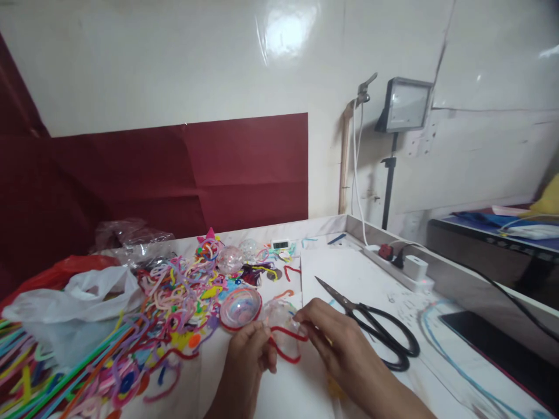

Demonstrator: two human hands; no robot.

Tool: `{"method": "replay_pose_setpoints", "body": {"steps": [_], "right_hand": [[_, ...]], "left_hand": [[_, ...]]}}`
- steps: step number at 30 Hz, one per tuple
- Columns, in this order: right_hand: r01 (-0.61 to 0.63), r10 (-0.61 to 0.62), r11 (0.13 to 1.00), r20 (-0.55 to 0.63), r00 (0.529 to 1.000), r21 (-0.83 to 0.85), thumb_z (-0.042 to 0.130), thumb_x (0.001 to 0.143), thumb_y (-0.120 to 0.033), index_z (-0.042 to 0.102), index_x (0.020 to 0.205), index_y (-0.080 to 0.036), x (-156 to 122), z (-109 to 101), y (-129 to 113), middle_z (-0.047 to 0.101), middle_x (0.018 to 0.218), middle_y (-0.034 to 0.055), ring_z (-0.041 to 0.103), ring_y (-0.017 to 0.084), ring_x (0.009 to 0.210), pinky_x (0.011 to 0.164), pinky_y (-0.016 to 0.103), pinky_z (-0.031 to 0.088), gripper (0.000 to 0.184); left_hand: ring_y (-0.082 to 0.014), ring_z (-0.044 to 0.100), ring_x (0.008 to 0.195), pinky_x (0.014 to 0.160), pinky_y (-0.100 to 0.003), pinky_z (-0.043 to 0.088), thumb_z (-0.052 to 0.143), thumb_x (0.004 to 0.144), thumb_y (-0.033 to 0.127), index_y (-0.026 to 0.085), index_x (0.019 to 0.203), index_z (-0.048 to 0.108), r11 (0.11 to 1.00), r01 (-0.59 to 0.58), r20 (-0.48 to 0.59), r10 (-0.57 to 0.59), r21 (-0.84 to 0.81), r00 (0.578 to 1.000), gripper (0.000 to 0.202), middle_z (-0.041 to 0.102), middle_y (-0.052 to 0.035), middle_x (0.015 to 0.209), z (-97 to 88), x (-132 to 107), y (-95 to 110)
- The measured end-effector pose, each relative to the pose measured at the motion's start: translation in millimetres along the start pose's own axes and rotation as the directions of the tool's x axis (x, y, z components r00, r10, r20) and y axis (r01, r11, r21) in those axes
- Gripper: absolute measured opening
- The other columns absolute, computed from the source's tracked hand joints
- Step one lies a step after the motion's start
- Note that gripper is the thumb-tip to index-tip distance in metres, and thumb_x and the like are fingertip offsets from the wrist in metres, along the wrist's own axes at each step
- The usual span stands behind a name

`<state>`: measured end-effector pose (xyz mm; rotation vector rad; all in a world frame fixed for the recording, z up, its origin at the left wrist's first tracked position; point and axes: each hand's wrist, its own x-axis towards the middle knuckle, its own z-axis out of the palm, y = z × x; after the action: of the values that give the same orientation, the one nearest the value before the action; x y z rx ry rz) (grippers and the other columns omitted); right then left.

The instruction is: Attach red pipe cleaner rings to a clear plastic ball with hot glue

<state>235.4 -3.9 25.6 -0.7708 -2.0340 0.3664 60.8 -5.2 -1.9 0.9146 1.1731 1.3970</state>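
Observation:
My left hand (247,355) and my right hand (332,337) meet over the white table (375,279), both pinched on a red pipe cleaner (286,343) that loops around a clear plastic half-ball (282,320). Just to the left lies another clear half-ball (240,308) with a red rim, open side up. Black scissors (375,329) lie right beside my right hand, blades pointing away to the left.
A heap of coloured bent pipe cleaners (174,297) and straight ones (52,372) covers the left side, with white and red plastic bags (74,302). Clear balls (229,259) sit behind. A power strip (402,267) with plugs runs along the right edge. A lamp (404,105) stands behind.

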Motion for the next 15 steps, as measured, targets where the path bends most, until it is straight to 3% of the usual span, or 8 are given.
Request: {"method": "replay_pose_setpoints", "body": {"steps": [8,12,15], "right_hand": [[-0.036,0.043,0.977,0.029,0.999,-0.208,0.036,0.098,-0.014,0.049,0.098,-0.025,-52,-26,2,0.057,0.087,0.0013,0.059,0.014,0.075,0.063,0.023,0.045,0.017],[-0.108,0.130,0.951,0.058,0.990,-0.291,0.036,0.099,-0.016,0.052,0.091,-0.025,-75,-33,4,0.059,0.085,0.0017,0.062,0.014,0.074,0.063,0.022,0.048,0.020],[-0.105,0.133,0.924,0.052,0.990,-0.369,0.037,0.097,-0.015,0.054,0.090,-0.025,-86,-39,4,0.061,0.085,0.0025,0.064,0.015,0.074,0.063,0.023,0.050,0.020]], "left_hand": [[-0.0083,0.045,0.048,0.045,-0.019,0.038,0.073,0.063,0.028,0.019,0.064,0.056,0.983,0.053,0.005,-0.052,-0.177,0.999,0.020,0.060,0.0021,0.060,-8.6,4,-3],[-0.0099,0.045,0.048,0.045,-0.022,0.042,0.073,0.064,0.034,0.020,0.064,0.059,0.997,-0.041,-0.001,0.041,-0.067,0.999,0.020,0.059,0.0004,0.060,-13.4,3,0],[-0.0137,0.049,0.048,0.044,-0.025,0.045,0.080,0.056,0.034,0.019,0.065,0.064,0.987,-0.154,0.037,0.153,0.042,0.988,0.024,0.057,-0.0008,0.055,-18.4,-2,6]]}}
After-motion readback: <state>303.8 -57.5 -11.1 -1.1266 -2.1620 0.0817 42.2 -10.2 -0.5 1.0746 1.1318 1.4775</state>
